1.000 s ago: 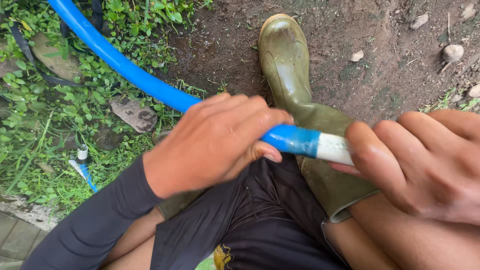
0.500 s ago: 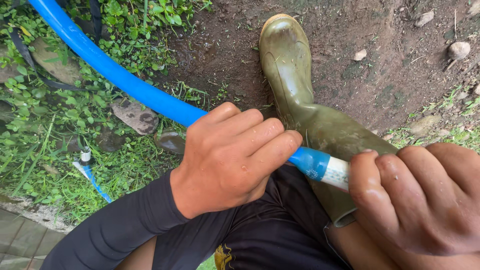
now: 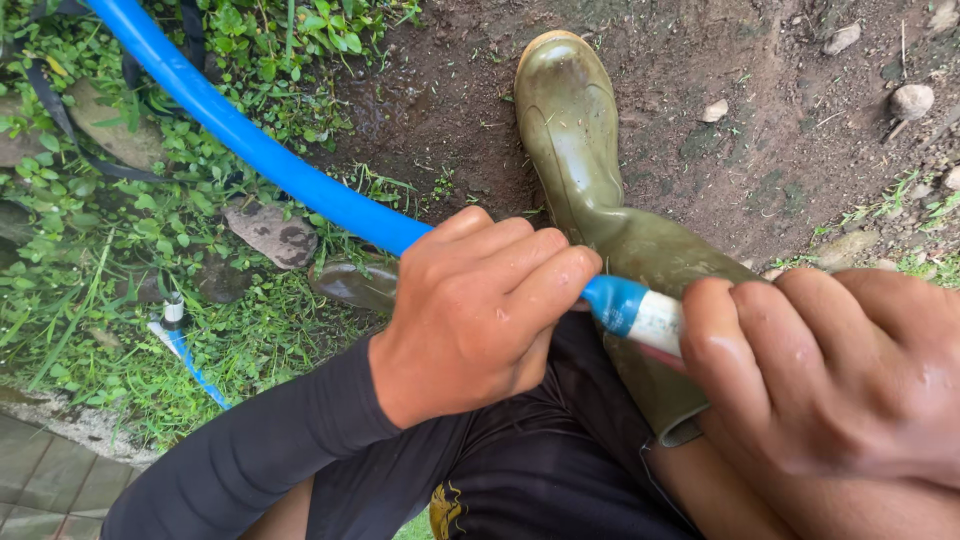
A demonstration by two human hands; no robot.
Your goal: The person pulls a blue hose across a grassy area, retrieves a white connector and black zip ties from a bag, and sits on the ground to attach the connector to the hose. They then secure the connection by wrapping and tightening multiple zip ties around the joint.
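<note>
Head view: the left hand [image 3: 480,310] is wrapped tight around the blue hose [image 3: 250,145], fingers curled closed over it just short of its end, above the person's lap. The right hand [image 3: 830,380] has its fingers closed on the white-wrapped tip [image 3: 657,322] — whether anything else sits in that palm I cannot tell. The hose runs off over the grass [image 3: 90,250] to the upper left; it looks semi-stiff and smooth, likely slippery when wet — best gripped close to the end. An olive rubber boot [image 3: 575,140] rests on bare dirt [image 3: 770,130].
</note>
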